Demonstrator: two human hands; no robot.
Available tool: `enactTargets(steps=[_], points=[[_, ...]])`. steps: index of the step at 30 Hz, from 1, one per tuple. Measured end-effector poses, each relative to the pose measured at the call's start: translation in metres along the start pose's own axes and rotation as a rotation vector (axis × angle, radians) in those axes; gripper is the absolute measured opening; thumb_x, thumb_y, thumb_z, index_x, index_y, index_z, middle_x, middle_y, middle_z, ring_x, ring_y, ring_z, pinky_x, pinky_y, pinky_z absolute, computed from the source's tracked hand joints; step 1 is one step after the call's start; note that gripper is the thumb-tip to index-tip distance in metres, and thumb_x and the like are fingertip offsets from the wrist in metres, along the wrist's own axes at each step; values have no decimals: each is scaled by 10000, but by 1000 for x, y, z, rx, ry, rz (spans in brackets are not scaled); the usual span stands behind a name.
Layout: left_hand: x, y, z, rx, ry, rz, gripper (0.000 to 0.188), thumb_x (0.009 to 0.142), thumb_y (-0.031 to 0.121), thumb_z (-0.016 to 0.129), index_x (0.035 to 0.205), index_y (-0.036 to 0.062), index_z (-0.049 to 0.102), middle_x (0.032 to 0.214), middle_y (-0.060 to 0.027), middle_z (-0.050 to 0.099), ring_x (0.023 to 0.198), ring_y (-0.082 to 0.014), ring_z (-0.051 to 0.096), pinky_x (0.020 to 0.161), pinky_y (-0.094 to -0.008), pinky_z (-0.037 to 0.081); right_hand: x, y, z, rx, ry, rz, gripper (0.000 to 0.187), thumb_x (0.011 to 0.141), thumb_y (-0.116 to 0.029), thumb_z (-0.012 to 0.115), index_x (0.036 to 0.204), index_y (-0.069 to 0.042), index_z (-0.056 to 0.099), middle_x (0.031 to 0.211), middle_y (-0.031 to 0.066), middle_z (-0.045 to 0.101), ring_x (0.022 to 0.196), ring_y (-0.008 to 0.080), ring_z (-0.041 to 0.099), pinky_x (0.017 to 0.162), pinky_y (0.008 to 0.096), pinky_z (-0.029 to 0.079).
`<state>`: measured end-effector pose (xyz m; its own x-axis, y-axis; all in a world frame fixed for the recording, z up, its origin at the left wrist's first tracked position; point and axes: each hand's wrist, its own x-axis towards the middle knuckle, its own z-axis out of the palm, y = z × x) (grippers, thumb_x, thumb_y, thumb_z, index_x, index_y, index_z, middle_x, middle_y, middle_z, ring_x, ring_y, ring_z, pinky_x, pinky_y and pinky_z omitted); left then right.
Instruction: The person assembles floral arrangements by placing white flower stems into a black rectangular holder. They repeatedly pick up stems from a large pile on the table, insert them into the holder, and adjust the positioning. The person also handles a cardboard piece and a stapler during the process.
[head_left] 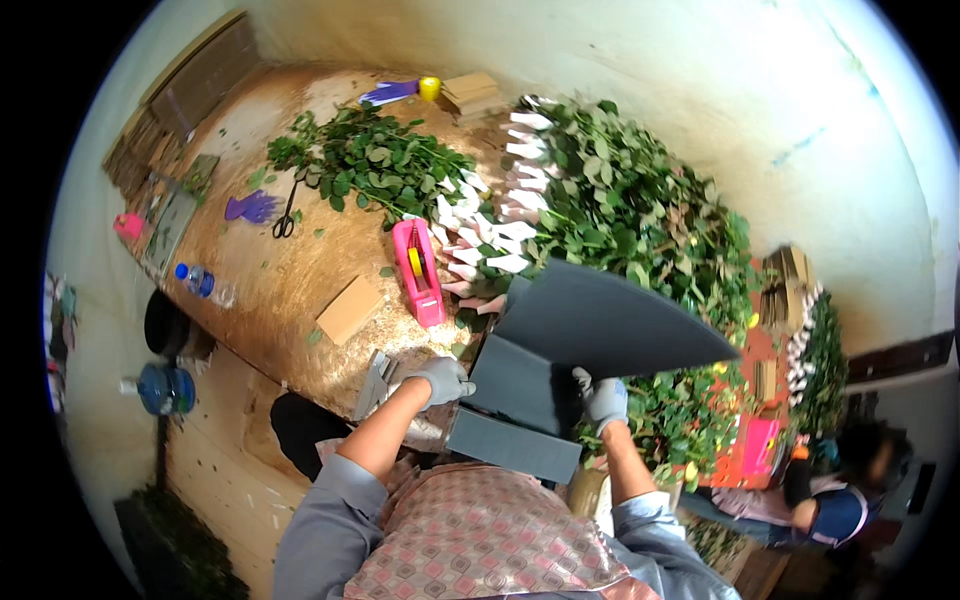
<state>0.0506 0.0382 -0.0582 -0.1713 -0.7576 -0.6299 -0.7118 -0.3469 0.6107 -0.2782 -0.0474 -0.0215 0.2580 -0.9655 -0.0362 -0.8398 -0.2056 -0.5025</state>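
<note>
Grey stand (532, 374) sits centre, slightly low in frame. Our left hand (443, 382) is curled at its left edge, right hand (603, 401) half-curled at its right; can't tell if either grip has hold. We should steady both sides evenly.

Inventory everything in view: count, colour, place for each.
Stand: one, dark grey, front centre
Leafy stems: many, green, centre and right
Wraps: many, white, beside leaves
Tape dispenser: one, pink, centre
Scissors: one, black, table's left
Gloves: number unclear, purple, by scissors and far edge
Cardboard: several, brown, on table
Roundish object: one, yellow, far edge
Bottle: one, blue-capped, left edge
Jug: one, blue, beyond left edge
Table: one, brown, centre
Second table: one, red, right
Coworker: one, partly blue, far right
Left hand: one, grey-gloved, stand's left
Right hand: one, grey-gloved, stand's right
</note>
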Motion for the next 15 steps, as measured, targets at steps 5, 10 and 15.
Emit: enactTargets(steps=[5, 10, 15], points=[[29, -26, 32, -30, -47, -18, 410, 865, 436, 745, 957, 37, 765, 904, -150, 746, 811, -271, 693, 785, -404, 540, 9, -14, -17, -82, -154, 194, 496, 961, -527, 611, 1094, -60, 711, 980, 249, 720, 936, 458, 675, 807, 522, 542], [-2, 10, 16, -132, 43, -16, 382, 874, 420, 772, 953, 47, 750, 816, -79, 711, 749, -158, 631, 701, -362, 515, 5, -12, 5, -69, -136, 318, 523, 963, -531, 609, 1086, -33, 711, 991, 247, 727, 955, 448, 685, 829, 506, 548], [15, -34, 50, -462, 51, -41, 403, 902, 408, 748, 1011, 21, 755, 824, -58, 715, 746, -133, 639, 686, -333, 513, -2, 2, 21, 175, -50, 291, 595, 944, -530, 634, 1223, -4, 641, 1200, 286, 660, 1080, 439, 655, 925, 497, 524]])
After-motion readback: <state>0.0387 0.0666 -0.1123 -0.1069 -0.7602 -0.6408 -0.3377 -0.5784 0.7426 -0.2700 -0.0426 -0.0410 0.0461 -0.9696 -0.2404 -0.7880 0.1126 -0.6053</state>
